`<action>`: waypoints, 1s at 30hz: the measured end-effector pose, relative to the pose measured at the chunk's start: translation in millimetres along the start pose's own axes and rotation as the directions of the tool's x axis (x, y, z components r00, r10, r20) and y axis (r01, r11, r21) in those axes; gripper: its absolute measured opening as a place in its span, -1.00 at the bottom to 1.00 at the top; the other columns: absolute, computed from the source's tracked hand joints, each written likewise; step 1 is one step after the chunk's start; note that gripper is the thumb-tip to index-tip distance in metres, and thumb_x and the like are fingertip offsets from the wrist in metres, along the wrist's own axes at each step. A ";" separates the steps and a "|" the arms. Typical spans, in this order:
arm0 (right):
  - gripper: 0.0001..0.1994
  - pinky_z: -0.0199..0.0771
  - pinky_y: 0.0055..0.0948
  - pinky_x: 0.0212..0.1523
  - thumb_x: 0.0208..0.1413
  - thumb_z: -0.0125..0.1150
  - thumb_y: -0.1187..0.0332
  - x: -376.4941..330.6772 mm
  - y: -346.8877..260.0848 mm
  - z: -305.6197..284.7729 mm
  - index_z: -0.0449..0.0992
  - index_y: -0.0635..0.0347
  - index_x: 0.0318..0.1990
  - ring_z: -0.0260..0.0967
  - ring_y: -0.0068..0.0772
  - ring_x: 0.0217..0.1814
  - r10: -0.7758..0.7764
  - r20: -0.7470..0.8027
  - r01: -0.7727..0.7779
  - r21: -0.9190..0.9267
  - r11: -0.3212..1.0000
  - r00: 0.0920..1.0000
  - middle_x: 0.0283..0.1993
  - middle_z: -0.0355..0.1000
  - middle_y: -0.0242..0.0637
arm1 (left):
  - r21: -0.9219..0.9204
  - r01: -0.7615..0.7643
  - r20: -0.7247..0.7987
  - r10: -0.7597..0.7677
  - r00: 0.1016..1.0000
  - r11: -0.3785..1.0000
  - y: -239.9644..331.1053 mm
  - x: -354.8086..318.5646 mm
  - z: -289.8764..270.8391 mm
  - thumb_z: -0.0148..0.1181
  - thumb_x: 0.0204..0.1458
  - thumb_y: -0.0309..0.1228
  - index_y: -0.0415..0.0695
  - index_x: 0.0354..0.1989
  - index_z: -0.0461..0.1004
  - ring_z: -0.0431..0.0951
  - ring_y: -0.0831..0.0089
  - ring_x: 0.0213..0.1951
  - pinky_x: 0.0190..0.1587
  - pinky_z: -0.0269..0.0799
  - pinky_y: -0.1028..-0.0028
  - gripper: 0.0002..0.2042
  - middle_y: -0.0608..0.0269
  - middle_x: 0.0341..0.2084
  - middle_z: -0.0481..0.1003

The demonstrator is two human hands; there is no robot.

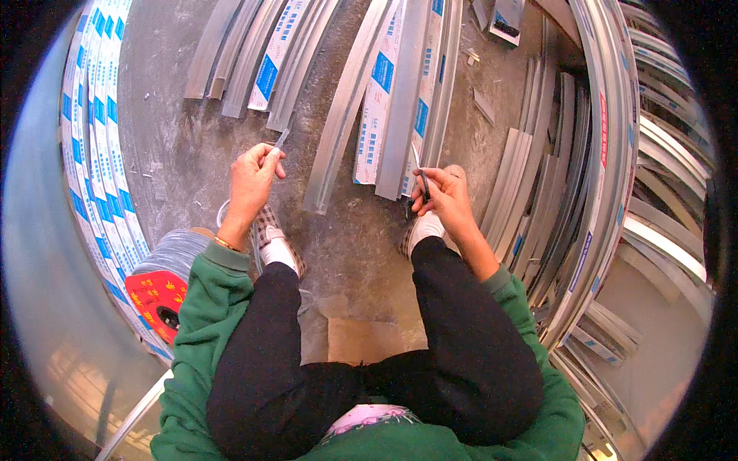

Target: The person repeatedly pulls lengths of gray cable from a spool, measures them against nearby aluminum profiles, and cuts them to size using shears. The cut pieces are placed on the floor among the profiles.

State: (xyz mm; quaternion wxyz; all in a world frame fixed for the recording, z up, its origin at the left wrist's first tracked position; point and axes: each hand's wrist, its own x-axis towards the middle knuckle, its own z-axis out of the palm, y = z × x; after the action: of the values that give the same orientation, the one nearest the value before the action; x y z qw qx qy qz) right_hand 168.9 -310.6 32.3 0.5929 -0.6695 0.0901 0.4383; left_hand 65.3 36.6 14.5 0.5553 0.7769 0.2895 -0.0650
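Reel (165, 265) left, metal profiles (400, 92) ahead

the person is seated or crouched, knees bent, both forearms extended forward over the thighs in green sleeves. the left hand (254, 178) is raised ahead of the left knee, wrist straight, back of the hand facing the camera, thumb and fingertips pinched together at the top. the right hand (442, 196) sits ahead of the right knee, turned slightly inward, fingers curled and closed with the thumb pressed against them. the two hands are well apart, at roughly the same height. the left wrist shows a thin band at the cuff. both elbows are bent and held close to the body.
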 end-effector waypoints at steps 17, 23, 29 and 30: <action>-0.72 0.46 -0.57 -0.59 0.28 0.01 0.35 25.3 -19.7 26.0 0.42 0.38 0.01 0.47 -0.48 -0.53 0.105 0.147 -0.083 -0.147 0.986 0.983 -0.42 0.47 -0.25 | -0.017 0.103 -0.001 -0.103 0.995 0.995 -0.9 -7.5 -9.3 0.09 0.18 -0.36 -0.20 -0.36 0.54 0.45 0.70 -0.56 -0.45 0.31 0.58 -0.81 0.38 -0.67 0.52; -0.76 0.45 -0.55 -0.62 0.26 0.01 0.38 44.5 -9.6 36.5 0.45 0.37 -0.05 0.48 -0.46 -0.55 0.106 0.126 -0.081 -0.190 0.978 0.986 -0.43 0.48 -0.23 | -0.022 0.082 0.017 -0.082 0.997 0.996 3.5 -10.5 -7.1 0.09 0.17 -0.37 -0.20 -0.36 0.54 0.46 0.70 -0.55 -0.45 0.32 0.59 -0.82 0.38 -0.65 0.53; -0.70 0.49 -0.46 -0.61 0.27 -0.05 0.43 49.7 -2.2 33.9 0.35 0.47 0.05 0.50 -0.36 -0.54 0.122 0.155 -0.094 -0.177 0.980 0.980 -0.43 0.49 -0.12 | -0.011 0.035 0.036 -0.035 0.999 0.999 -1.2 -9.1 -3.7 0.08 0.17 -0.36 -0.22 -0.35 0.55 0.50 0.63 -0.50 -0.38 0.39 0.53 -0.81 0.32 -0.60 0.56; -0.71 0.48 -0.47 -0.62 0.28 -0.02 0.40 48.5 -1.2 33.9 0.36 0.44 0.05 0.49 -0.36 -0.53 0.123 0.133 -0.099 -0.177 0.979 0.983 -0.42 0.49 -0.14 | -0.043 -0.009 0.037 0.010 0.999 0.999 -1.3 -9.1 -1.0 0.08 0.17 -0.36 -0.23 -0.36 0.55 0.51 0.61 -0.49 -0.36 0.40 0.51 -0.80 0.31 -0.58 0.57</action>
State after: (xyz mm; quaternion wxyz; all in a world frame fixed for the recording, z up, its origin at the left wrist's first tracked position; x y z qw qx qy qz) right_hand 182.5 -261.3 2.5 0.5133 -0.6780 0.0469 0.5240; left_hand 56.9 34.3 17.7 0.5774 0.7649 0.2766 -0.0707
